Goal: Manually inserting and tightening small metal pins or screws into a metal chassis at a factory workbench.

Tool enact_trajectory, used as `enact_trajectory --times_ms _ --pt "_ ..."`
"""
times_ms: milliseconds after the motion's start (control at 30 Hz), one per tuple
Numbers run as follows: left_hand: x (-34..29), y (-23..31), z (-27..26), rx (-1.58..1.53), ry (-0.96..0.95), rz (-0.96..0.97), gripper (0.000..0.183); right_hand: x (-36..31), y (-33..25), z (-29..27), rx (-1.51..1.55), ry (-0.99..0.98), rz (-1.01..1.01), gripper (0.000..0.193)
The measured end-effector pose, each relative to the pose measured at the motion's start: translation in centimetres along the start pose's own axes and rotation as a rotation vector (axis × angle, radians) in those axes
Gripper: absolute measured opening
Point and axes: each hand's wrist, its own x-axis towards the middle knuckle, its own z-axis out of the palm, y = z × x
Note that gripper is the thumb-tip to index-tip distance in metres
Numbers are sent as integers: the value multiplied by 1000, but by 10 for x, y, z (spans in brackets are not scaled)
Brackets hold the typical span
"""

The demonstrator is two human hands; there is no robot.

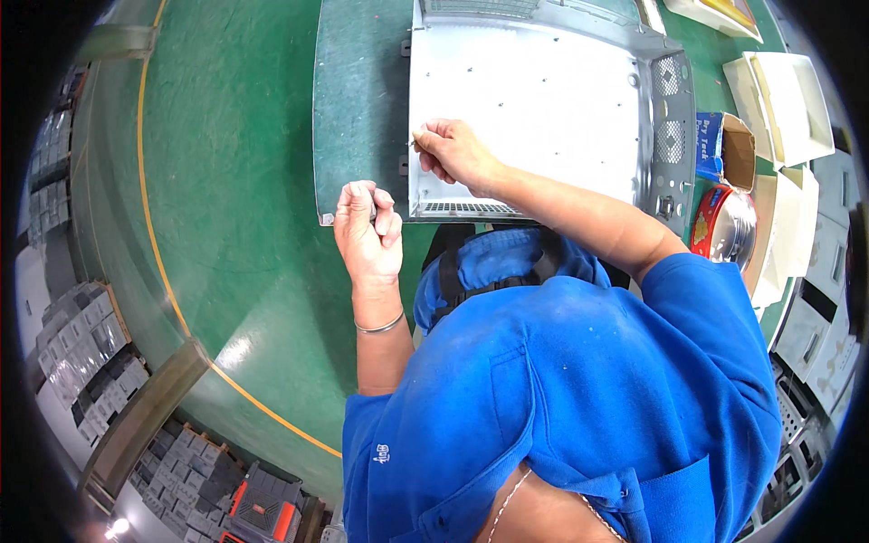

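- Head view, chassis: an open sheet-metal chassis [534,113] lies on the green-topped workbench [351,100] directly before the person, inner face up. This placement probably gives both hands access to the floor panel and left edge.
- Head view, right hand: the right hand [457,156] reaches across the chassis to its left edge. Thumb and forefinger are drawn narrow, the rest curled, a posture suited to fine work. Whether anything small is between the tips cannot be told.
- Head view, left hand: the left hand [369,235] is raised palm-up by the bench's near edge, fingers loosely curled, apart from the chassis. Contents, if any, cannot be told; the cupped form would suit keeping small parts.
- Head view, right side: a blue cardboard box [711,149], a red round tub [709,217] and a cream plastic bin [801,109] stand beyond the perforated end panel [670,140], presumably for ready reach.
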Motion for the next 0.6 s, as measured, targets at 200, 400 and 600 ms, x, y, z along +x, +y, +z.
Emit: enact_trajectory --times_ms 200,400,600 --pt "-1 -2 5 43 -9 16 25 3 -1 0 22 -24 38 28" --pt "-1 -2 16 -3 -10 5 28 -7 -4 -12 20 14 107 28" --pt "-1 -9 25 26 -17 -36 28 -47 -25 7 -376 -96 -429 11"
